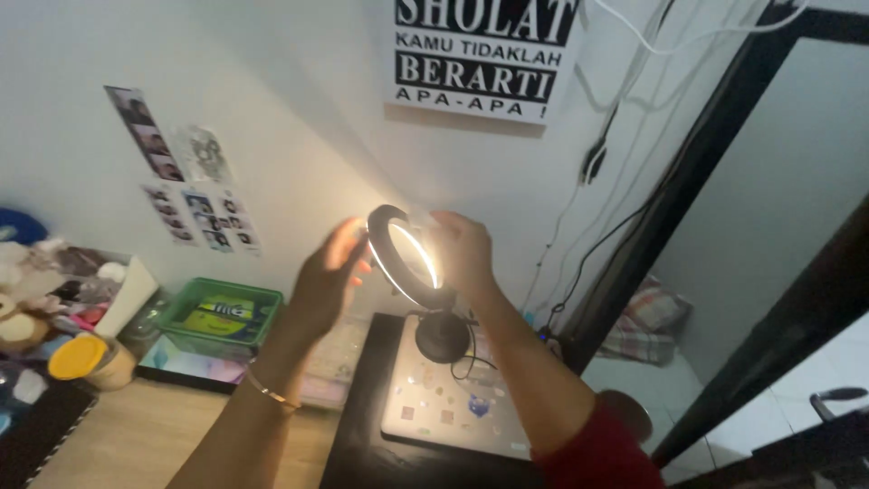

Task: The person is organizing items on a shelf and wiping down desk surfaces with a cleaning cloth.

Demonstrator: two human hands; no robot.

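ring light (403, 258) | we see a small round lamp, black rim, lit warm white | upright, turned edge-on and slightly tilted | on a black dome base atop a stickered closed laptop (453, 403)

wall poster (475, 54): top cut by frame edge | ring light (403, 258): far rim hidden behind right hand (463, 254) | photo strips (145, 134): too blurred to tell

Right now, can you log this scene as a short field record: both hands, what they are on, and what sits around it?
left hand: touching the left rim of the lit round black ring light
right hand: gripping the ring light's right rim
ring light: glowing, upright on a round black base
support: base stands on a closed silver sticker-covered laptop
surface: black stand on a wooden desk
nearby: green plastic basket to the left
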